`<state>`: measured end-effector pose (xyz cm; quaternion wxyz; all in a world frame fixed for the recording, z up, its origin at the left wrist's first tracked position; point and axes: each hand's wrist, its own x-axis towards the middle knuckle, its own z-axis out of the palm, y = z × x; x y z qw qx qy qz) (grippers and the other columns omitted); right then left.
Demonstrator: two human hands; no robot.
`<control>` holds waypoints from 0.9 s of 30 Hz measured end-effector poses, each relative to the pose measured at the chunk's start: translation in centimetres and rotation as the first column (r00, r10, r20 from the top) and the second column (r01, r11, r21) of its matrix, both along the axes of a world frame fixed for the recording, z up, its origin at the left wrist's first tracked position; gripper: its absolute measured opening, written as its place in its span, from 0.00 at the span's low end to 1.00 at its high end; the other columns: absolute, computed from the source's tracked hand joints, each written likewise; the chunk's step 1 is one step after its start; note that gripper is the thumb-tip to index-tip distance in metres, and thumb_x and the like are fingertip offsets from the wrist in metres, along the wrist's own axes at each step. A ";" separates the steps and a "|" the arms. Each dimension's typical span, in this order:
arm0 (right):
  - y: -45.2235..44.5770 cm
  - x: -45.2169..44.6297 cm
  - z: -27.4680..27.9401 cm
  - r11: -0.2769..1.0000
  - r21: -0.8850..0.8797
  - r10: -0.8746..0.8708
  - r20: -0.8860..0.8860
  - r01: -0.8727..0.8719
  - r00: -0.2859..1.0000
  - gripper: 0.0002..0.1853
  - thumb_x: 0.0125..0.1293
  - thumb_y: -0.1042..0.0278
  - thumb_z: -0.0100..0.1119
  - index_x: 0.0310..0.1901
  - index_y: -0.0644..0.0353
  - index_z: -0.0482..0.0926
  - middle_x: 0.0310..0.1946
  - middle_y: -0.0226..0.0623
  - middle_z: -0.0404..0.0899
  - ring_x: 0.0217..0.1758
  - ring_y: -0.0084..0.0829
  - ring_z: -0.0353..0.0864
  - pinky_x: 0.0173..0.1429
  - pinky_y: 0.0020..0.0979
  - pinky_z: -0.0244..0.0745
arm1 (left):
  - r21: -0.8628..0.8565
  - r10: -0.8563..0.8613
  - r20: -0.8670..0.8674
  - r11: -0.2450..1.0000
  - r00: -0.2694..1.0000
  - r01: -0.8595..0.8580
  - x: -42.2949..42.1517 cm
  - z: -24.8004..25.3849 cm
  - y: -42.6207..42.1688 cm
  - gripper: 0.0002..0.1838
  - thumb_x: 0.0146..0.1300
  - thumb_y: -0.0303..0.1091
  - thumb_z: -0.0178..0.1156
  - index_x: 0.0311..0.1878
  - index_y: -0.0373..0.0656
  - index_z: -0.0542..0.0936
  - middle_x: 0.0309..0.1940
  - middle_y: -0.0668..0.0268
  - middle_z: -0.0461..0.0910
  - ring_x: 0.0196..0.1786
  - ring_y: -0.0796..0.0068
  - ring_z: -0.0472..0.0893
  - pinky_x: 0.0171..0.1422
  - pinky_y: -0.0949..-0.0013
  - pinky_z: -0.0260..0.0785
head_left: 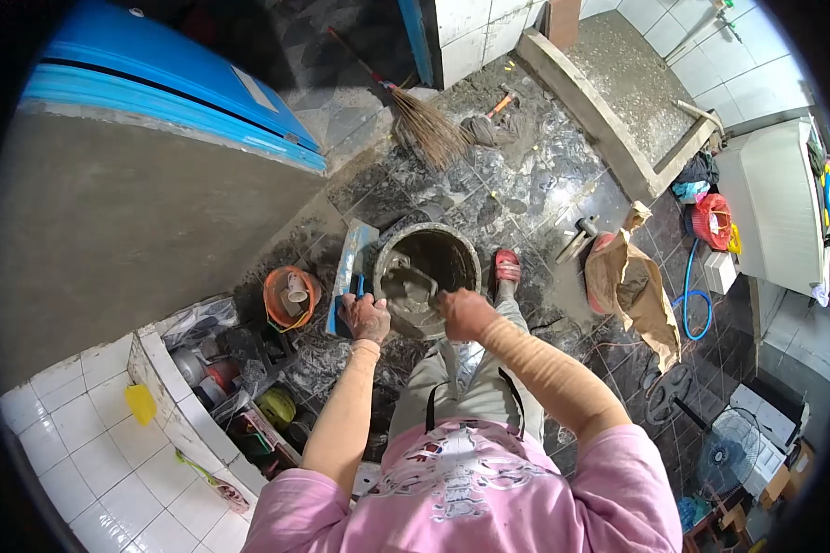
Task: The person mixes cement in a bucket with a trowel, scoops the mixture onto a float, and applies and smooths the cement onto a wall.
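Note:
My left hand (366, 317) is closed around the blue handle of a long plastering float (349, 267), held upright at the left side of a round bucket (476, 261). Wet grey mortar coats the inside of this bucket. Over its right rim, my right hand (468, 314) is closed on the handle of a trowel (409, 284), whose blade is down inside the bucket. Mortar covers much of the blade, so its outline is partly hidden. My feet are on either side of the bucket, and a red slipper (507, 265) shows on the right one.
An orange bucket (291, 297) stands left beside a freshly plastered wall (148, 230). A broom (429, 129) and an orange-handled tool (501, 106) lie ahead. Right are a torn paper sack (641, 286), a hammer (578, 238), a blue hose (690, 300) and a fan (730, 452).

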<state>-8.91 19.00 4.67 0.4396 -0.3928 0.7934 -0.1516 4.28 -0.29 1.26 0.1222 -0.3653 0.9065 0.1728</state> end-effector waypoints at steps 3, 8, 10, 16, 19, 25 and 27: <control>-1.8 1.3 -4.1 0.999 -0.038 -0.032 -0.214 0.025 0.976 0.21 0.58 0.63 0.53 0.50 0.68 0.74 0.40 0.50 0.81 0.42 0.45 0.83 0.42 0.39 0.80 | -0.004 -0.031 0.003 1.000 1.000 0.031 0.1 -0.3 -0.1 0.14 0.55 0.41 0.63 0.31 0.37 0.79 0.41 0.50 0.69 0.51 0.47 0.66 0.61 0.46 0.53; -0.6 5.5 -6.6 0.963 -0.098 0.230 -0.202 -0.253 0.952 0.18 0.62 0.65 0.49 0.49 0.67 0.75 0.38 0.45 0.83 0.40 0.42 0.84 0.39 0.38 0.80 | -0.049 -0.056 -0.067 0.997 0.996 0.053 0.5 -2.8 -1.3 0.16 0.55 0.40 0.63 0.26 0.37 0.73 0.37 0.50 0.65 0.45 0.48 0.65 0.52 0.47 0.56; 0.3 4.3 -5.9 0.966 -0.116 0.222 -0.086 -0.231 0.971 0.16 0.62 0.65 0.49 0.45 0.64 0.80 0.37 0.42 0.84 0.40 0.40 0.85 0.39 0.37 0.81 | -0.054 -0.053 -0.090 0.997 0.995 0.048 0.5 -2.9 -1.1 0.16 0.56 0.41 0.63 0.25 0.37 0.71 0.36 0.50 0.64 0.43 0.49 0.64 0.50 0.48 0.57; 1.5 -4.2 0.5 0.898 0.067 0.437 -0.269 -0.436 0.859 0.12 0.53 0.65 0.61 0.39 0.57 0.84 0.36 0.39 0.85 0.39 0.39 0.86 0.39 0.37 0.81 | 0.035 0.095 0.052 0.995 0.994 -0.097 -0.5 -0.9 -0.6 0.16 0.59 0.42 0.62 0.29 0.36 0.75 0.39 0.52 0.64 0.46 0.48 0.64 0.57 0.50 0.57; 1.6 -4.0 -1.8 0.938 0.026 0.338 -0.283 -0.345 0.898 0.11 0.53 0.66 0.58 0.38 0.60 0.81 0.30 0.40 0.83 0.36 0.40 0.85 0.37 0.37 0.80 | 0.056 0.060 0.040 0.997 0.997 -0.062 -0.4 -0.1 0.3 0.14 0.58 0.41 0.61 0.31 0.37 0.77 0.43 0.50 0.66 0.51 0.48 0.64 0.59 0.46 0.55; 1.4 -1.5 -4.5 1.000 0.014 0.009 -0.387 -0.004 0.922 0.16 0.66 0.67 0.41 0.48 0.69 0.72 0.33 0.47 0.82 0.38 0.42 0.84 0.39 0.37 0.80 | -0.043 -0.104 -0.136 0.994 0.985 0.099 -0.2 -0.8 1.9 0.12 0.54 0.39 0.61 0.30 0.38 0.78 0.44 0.51 0.67 0.54 0.49 0.64 0.63 0.46 0.51; 1.4 0.6 -7.3 0.999 0.033 0.017 -0.340 -0.006 0.940 0.16 0.66 0.67 0.43 0.49 0.69 0.73 0.35 0.47 0.83 0.39 0.41 0.84 0.39 0.37 0.80 | -0.031 -0.110 -0.137 0.994 0.984 0.107 -0.6 -0.4 2.1 0.13 0.54 0.39 0.61 0.30 0.38 0.78 0.44 0.51 0.67 0.54 0.49 0.64 0.63 0.47 0.50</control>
